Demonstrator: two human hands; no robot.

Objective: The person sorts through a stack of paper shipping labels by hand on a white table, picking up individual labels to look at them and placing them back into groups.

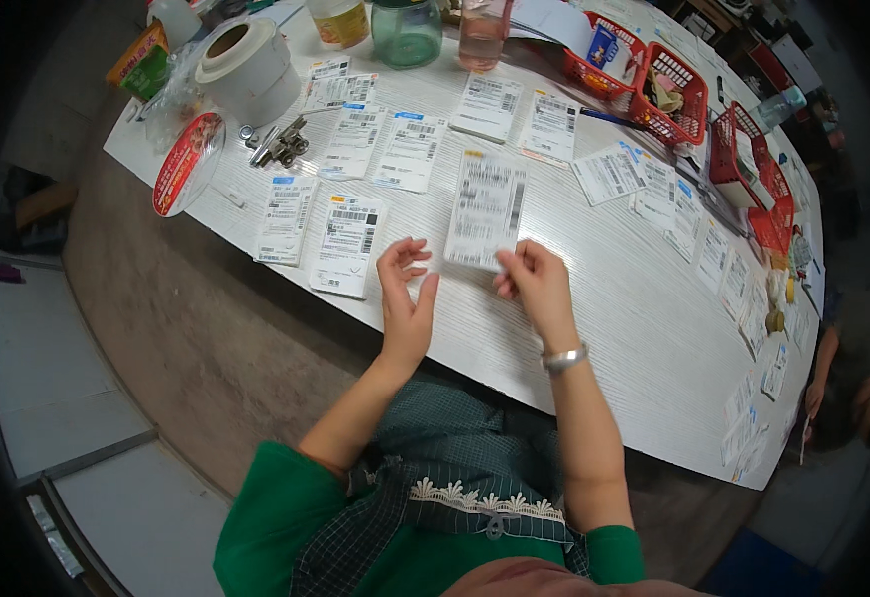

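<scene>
A printed shipping label [486,204], slightly blurred, hangs over the table's front part, pinched at its lower right corner by my right hand [540,289]. Whether it is a single sheet or a few together, I cannot tell. My left hand [407,303] is held just left of it, fingers curved and apart, with nothing in it. Nearest to that hand lies a stack of labels [348,244], and left of it another stack [286,221]. Behind these lie two label piles with blue marks [410,149]. Farther back are a thick label stack [487,105] and one with an orange mark [549,125].
Metal binder clips [281,146] lie at the left near a white roll [251,75] and a red oval card [188,164]. A green glass jar [406,38] and red baskets [669,95] stand behind. More labels [684,219] line the right side. Another person [858,403] is at the far right.
</scene>
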